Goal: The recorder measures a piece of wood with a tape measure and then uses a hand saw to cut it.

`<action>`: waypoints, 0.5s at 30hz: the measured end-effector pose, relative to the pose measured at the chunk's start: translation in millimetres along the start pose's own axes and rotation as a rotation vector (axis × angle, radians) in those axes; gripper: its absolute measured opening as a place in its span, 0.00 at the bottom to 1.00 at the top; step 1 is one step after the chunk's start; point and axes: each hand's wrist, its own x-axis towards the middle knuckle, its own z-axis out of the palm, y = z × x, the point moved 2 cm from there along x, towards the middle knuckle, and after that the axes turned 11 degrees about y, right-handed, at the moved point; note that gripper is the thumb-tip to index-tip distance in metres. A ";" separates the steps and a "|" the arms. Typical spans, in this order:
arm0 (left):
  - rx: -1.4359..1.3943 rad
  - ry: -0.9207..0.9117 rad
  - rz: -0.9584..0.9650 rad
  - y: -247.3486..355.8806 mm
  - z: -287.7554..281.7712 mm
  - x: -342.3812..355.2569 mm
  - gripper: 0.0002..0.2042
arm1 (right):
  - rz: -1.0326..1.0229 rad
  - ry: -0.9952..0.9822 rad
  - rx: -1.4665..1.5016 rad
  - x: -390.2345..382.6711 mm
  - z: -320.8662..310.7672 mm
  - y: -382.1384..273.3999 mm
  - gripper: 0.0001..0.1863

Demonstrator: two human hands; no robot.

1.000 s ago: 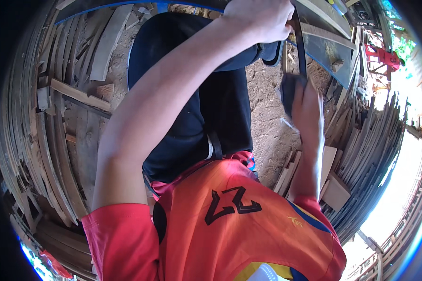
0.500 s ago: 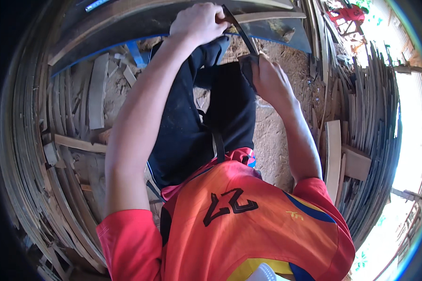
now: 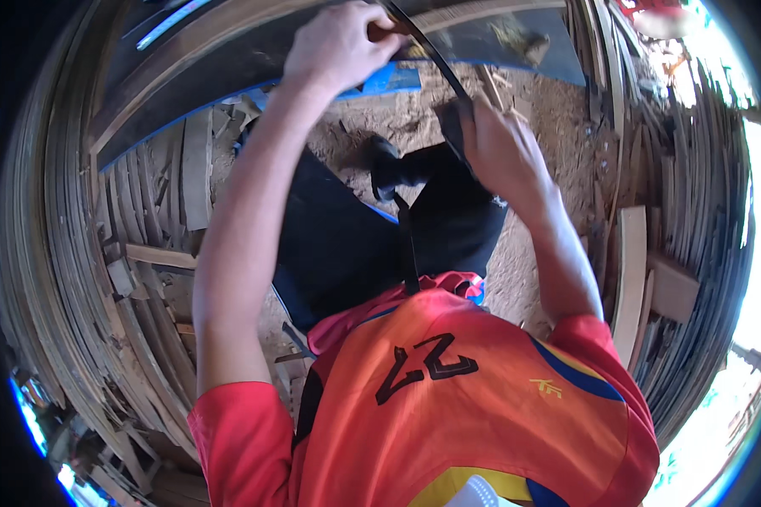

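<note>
A long, narrow dark strip [image 3: 438, 59] runs between my two hands, bending in a slight curve; its exact kind is unclear. My left hand [image 3: 334, 51] is closed at its upper part, with the fingertips partly hidden. Lower down, my right hand [image 3: 503, 148] closes round the strip's other end. A dark, flat piece [image 3: 452, 128] shows beside my right fingers, and I cannot tell whether it belongs to the strip. Beyond my hands lies a dark board surface [image 3: 473, 40] with a blue edge and a long wooden strip [image 3: 173, 72] on it.
Stacks of thin wooden slats stand on the left [image 3: 55, 220] and on the right [image 3: 702, 220]. Offcut boards [image 3: 630, 279] lean by the right stack. My dark-trousered legs [image 3: 338, 245] are over a dusty dirt floor [image 3: 516, 262] with scraps.
My legs have moved farther apart, showing more floor between them. The strip looks more bent, and both hands keep their hold. The whole view has shifted slightly.
</note>
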 end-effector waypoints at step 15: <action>-0.049 -0.001 0.000 2.6 1.6 -1.5 0.15 | -0.007 0.049 -0.019 -2.7 17.4 1.9 0.13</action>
